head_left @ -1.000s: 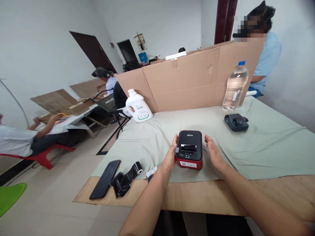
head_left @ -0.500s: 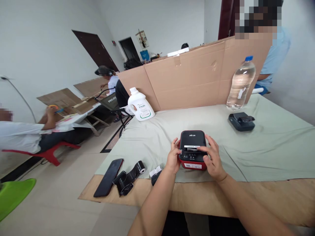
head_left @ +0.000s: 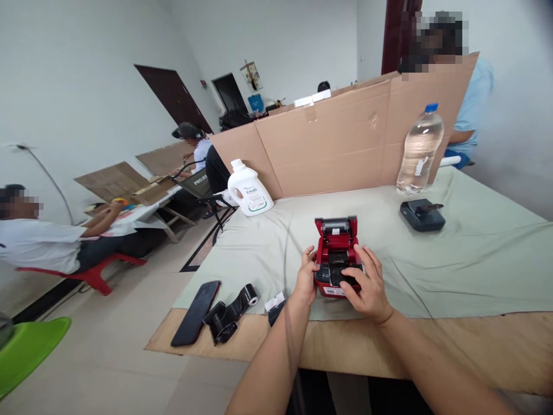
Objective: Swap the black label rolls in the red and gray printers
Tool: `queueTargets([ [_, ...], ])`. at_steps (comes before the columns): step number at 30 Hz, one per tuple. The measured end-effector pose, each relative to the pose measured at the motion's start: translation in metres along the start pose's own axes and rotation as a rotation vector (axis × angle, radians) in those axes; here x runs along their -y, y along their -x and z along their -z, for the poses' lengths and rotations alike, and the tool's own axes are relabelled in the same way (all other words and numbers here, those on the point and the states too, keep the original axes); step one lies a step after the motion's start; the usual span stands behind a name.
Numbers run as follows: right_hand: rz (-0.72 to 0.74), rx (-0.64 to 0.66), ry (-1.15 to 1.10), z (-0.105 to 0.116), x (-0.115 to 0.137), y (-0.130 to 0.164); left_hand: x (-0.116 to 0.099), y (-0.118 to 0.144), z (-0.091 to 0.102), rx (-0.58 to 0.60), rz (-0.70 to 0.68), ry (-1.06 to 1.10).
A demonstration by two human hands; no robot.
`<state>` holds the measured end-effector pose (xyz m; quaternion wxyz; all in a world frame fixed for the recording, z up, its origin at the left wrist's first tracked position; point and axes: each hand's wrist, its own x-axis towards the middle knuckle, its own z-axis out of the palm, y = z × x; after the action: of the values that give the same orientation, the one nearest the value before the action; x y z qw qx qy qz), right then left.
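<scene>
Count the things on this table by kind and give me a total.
Label printers: 2, the red printer with its lid open, held by the left hand and right hand, and the dark printer.
Bottles: 2, the water bottle and the white jug.
Phones: 1, the black phone.
Ribbon rolls: 1, the black ribbon.
Total: 6.

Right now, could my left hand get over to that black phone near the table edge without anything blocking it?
Probably yes. The left hand rests on the red printer, and the phone lies further left. Only a low black ribbon roll sits between them, easy to pass over.
</scene>
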<state>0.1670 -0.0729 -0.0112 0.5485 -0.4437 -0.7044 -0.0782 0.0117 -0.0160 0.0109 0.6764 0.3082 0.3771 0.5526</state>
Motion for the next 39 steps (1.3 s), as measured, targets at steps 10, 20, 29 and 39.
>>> queueTargets([
  [10, -0.497, -0.176, -0.193, -0.019, -0.043, 0.018, -0.010, -0.003, 0.004, 0.023, 0.006, -0.228],
  [20, -0.660, -0.207, -0.130, -0.033, -0.058, 0.023, -0.045, -0.020, -0.049, 0.434, -0.433, -1.615],
  [29, -0.637, -0.207, -0.107, -0.033, -0.061, 0.024, -0.035, -0.043, -0.082, 0.526, -0.125, -2.230],
  [39, -0.630, -0.152, -0.100, -0.031, -0.067, 0.024, -0.041, -0.034, -0.055, 0.437, -0.298, -1.785],
])
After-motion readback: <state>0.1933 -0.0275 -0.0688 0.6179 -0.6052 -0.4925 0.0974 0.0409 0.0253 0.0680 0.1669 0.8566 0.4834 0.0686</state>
